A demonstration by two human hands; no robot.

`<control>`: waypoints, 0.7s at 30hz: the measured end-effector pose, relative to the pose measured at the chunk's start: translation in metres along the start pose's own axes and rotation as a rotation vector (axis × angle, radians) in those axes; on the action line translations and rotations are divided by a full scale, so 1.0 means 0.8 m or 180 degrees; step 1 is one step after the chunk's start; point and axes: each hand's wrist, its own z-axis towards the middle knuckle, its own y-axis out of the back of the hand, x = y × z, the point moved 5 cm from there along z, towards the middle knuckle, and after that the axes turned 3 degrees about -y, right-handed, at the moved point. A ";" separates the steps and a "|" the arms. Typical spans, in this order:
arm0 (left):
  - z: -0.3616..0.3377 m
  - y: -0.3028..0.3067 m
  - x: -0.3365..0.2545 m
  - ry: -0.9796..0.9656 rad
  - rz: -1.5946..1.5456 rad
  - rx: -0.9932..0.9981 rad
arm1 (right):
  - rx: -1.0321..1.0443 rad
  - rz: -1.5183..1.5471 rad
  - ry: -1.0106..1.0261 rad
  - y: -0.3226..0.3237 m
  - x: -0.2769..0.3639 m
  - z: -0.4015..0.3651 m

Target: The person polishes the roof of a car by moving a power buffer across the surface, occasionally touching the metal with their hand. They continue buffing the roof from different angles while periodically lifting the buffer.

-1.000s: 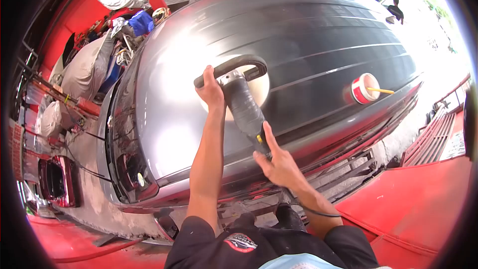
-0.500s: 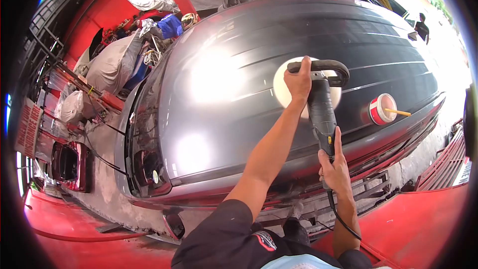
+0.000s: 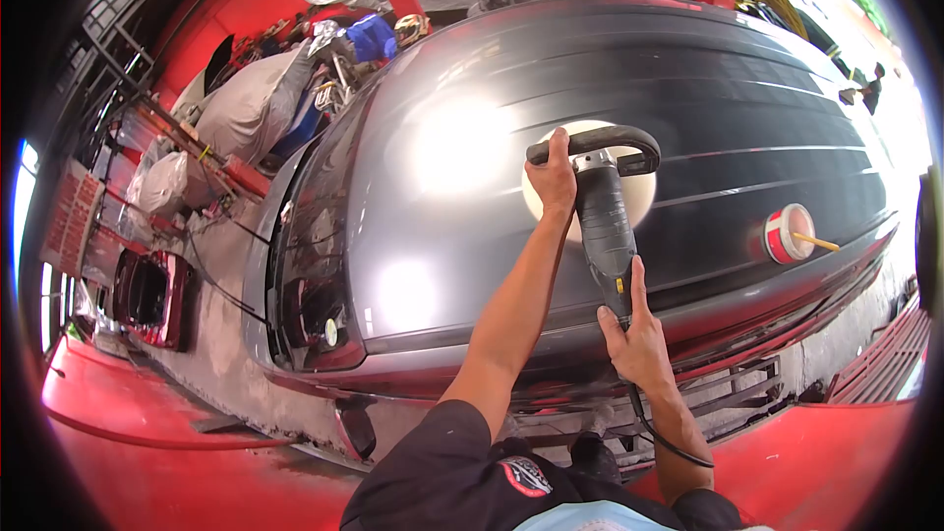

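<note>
The polisher (image 3: 604,226) sits right of centre, left hand (image 3: 553,184) clamped on its loop handle (image 3: 644,141), right hand (image 3: 641,346) around its rear; the pad (image 3: 641,201) is best held flat on the car roof (image 3: 728,118), clear of the far-right tub (image 3: 784,234).

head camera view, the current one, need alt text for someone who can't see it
A black polisher with a pale round pad is held over a vehicle's dark, shiny roof; the left hand grips its loop handle, the right hand its rear end. A red-and-white tub with a yellow stick sits on the roof.
</note>
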 end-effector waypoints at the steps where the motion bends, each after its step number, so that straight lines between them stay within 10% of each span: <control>1: 0.007 0.016 -0.004 -0.0029 0.0011 -0.0054 | 0.0081 -0.0015 0.0002 -0.011 0.005 0.000; 21: 0.144 0.413 -0.132 -0.1048 0.0101 -0.1564 | 0.1552 -0.0503 0.0311 -0.308 0.102 0.025</control>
